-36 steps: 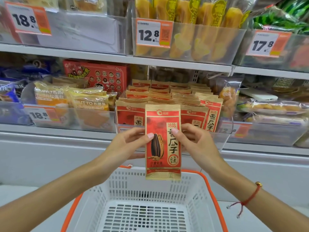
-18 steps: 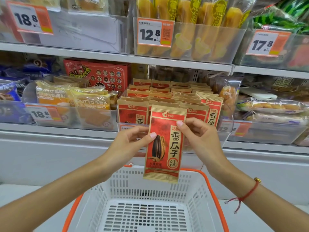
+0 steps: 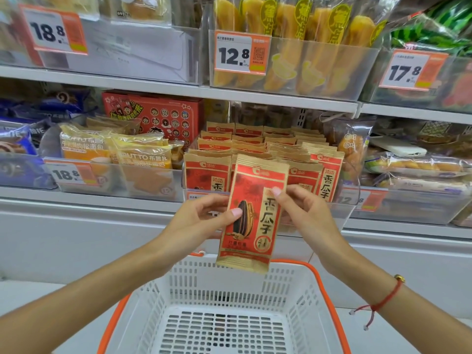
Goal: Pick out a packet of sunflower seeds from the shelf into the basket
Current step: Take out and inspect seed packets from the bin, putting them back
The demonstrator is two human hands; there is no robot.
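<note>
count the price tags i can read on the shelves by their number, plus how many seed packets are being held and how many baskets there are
Price tags reading 18.8: 2
Price tags reading 12.8: 1
Price tags reading 17.8: 1
Seed packets held: 1, pinched by the left hand and right hand
Baskets: 1
Total: 6

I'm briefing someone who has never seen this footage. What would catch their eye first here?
First, the red and gold sunflower seed packet at centre, tilted slightly and pinched between the left hand and right hand in front of the shelf. Right below it sits the white basket with orange rim, nothing visible inside. Behind, more seed packets fill a clear bin, and bold price tags such as 12.8 stand out above.
</note>
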